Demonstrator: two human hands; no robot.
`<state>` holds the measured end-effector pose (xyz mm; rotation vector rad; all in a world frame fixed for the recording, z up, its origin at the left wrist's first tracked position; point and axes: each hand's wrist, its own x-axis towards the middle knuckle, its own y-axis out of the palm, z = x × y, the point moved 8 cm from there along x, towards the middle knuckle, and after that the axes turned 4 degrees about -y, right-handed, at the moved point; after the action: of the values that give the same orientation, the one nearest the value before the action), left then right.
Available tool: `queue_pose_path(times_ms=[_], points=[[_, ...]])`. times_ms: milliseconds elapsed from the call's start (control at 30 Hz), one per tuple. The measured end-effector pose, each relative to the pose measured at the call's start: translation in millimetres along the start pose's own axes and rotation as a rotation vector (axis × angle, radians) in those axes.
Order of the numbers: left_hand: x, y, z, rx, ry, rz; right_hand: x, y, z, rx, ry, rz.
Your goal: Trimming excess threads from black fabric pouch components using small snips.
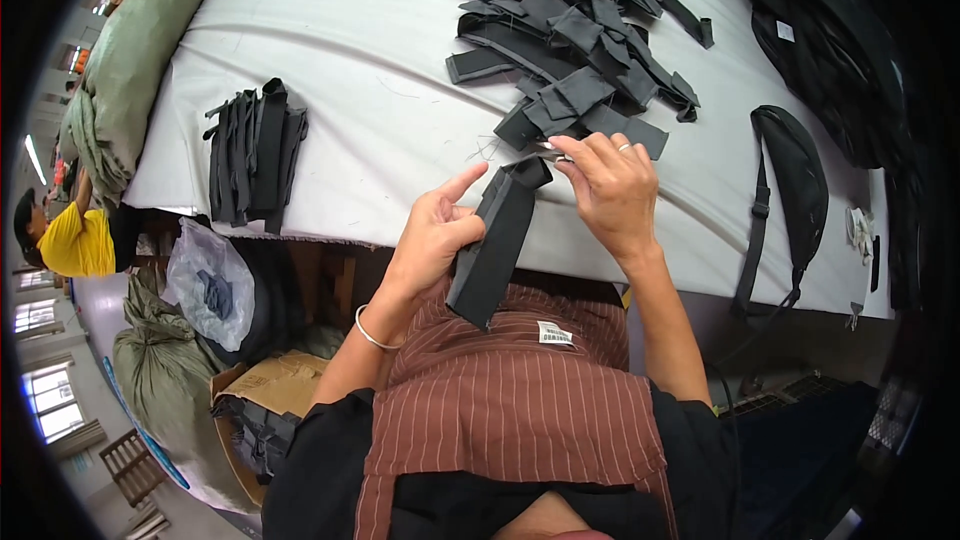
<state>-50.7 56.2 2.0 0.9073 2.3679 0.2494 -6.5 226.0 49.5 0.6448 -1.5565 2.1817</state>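
Observation:
My left hand (440, 230) pinches a dark grey fabric strip (495, 245) along its side, with the index finger stretched out. The strip hangs over the table's front edge, its folded end pointing up and away from me. My right hand (610, 185) is closed on a small metal tool, seemingly thread snips (548, 151), whose tip is close to the strip's upper end. Most of the tool is hidden by the fingers. Just beyond my hands lies a loose pile of similar dark strips (575, 35). A few loose threads (484, 148) lie on the cloth by the strip.
On the white-covered table (350, 70), a neat stack of dark strips (258, 155) lies left. A black waist bag (790, 190) and black bundle (830, 50) lie right. Beside the table stand a plastic bag (212, 285), sacks (165, 365) and a cardboard box (270, 385). A person in yellow (80, 240) is far left.

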Motion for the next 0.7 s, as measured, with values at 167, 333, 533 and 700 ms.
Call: queue_pose_path(times_ms=[167, 333, 533, 700], points=[[-3, 1, -5, 0.039, 0.018, -0.086, 6, 7, 18, -0.030, -0.106, 0.044], [-1, 0, -2, 0.021, 0.035, -0.075, 3, 10, 28, -0.062, -0.139, 0.100], [-3, 4, 1, -0.009, 0.010, -0.053, 2, 21, 33, -0.053, -0.156, 0.083], [-4, -2, 12, -0.014, -0.006, 0.004, 4, 15, 28, -0.029, -0.117, 0.011]])
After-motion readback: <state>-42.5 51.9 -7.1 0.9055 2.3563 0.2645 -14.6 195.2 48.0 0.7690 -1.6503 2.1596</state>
